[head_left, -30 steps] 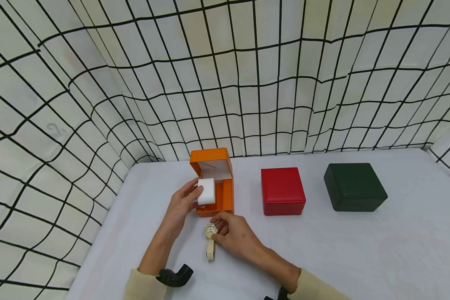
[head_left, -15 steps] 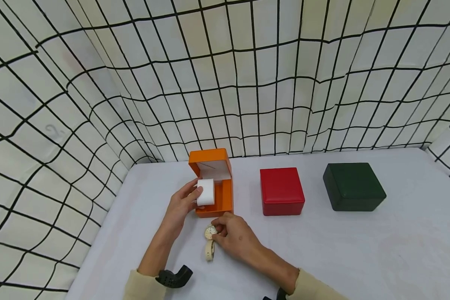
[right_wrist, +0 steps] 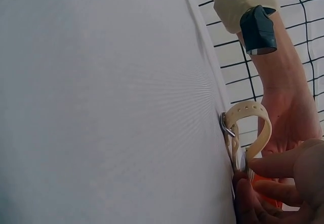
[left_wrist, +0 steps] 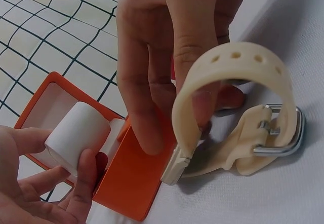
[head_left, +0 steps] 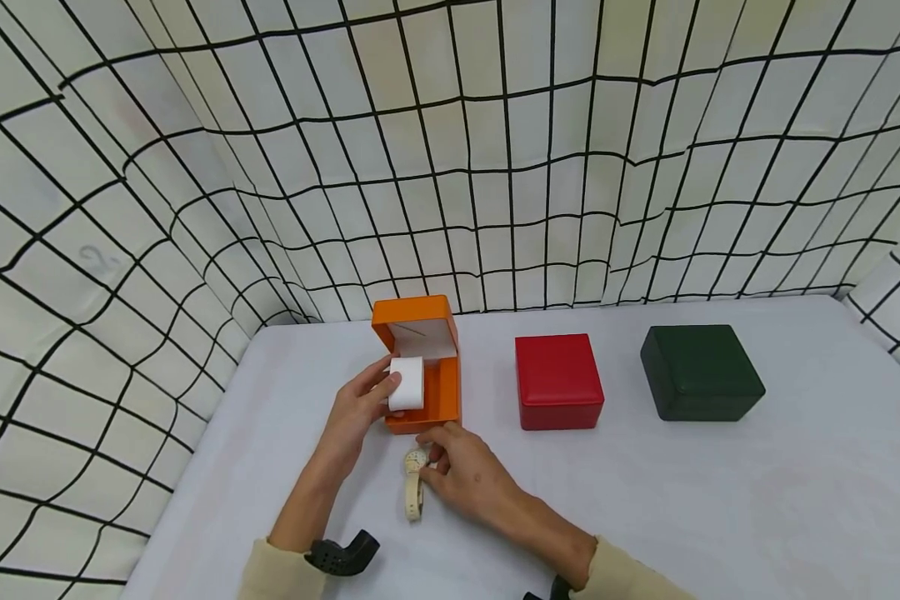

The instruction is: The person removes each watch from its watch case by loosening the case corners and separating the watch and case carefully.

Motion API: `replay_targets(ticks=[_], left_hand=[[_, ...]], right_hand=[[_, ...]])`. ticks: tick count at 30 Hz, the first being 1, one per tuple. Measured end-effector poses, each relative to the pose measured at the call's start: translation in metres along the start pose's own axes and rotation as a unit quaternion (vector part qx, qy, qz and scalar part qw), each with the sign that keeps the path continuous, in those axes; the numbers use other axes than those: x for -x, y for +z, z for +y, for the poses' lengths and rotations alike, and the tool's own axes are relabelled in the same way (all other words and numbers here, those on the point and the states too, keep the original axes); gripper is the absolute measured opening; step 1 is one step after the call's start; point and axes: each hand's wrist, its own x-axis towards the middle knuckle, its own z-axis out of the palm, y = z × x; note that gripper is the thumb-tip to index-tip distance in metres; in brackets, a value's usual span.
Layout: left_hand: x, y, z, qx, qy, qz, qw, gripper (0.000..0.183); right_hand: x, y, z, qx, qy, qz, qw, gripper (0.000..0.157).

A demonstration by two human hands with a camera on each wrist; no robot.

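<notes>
A cream wristwatch (head_left: 414,493) with a round dial lies on the white table in front of the orange watch box (head_left: 412,310). My right hand (head_left: 474,475) pinches it by the case. Its strap (left_wrist: 238,58), seen close in the left wrist view, is buckled into a loop through a silver buckle (left_wrist: 299,133). With thumb and fingers my left hand (head_left: 351,418) holds a white watch cushion (head_left: 408,383) at the left part of the box. The box lid stands raised, with a pale lining (head_left: 423,337). In the right wrist view my fingers partly cover the watch face.
A closed red box (head_left: 558,375) stands to the right of the orange one, and a closed dark green box (head_left: 701,371) farther right. Behind the white table (head_left: 810,483) and along its left side hangs a black net (head_left: 495,171) over pale cloth.
The head view has shifted slightly, so everything sits a little farther left. Both hands keep their holds on the watch and the cushion; the watch is turned slightly.
</notes>
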Motion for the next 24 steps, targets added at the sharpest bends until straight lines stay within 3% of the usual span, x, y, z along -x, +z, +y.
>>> replay_targets(ticks=[7,15,24], left_hand=[[0.001,-0.002,0.003,0.006,-0.002,0.0,1.0,0.058],[0.002,-0.001,0.004,0.014,-0.004,0.027,0.9995,0.055],[0.003,0.002,0.006,0.021,-0.007,0.048,0.9986,0.045]], right_hand=[[-0.002,-0.006,-0.001,-0.009,-0.008,0.005,1.0,0.037],[-0.006,-0.017,-0.002,-0.024,-0.065,0.063,0.996,0.02],[-0.013,-0.024,-0.003,-0.054,-0.085,0.11,0.989,0.028]])
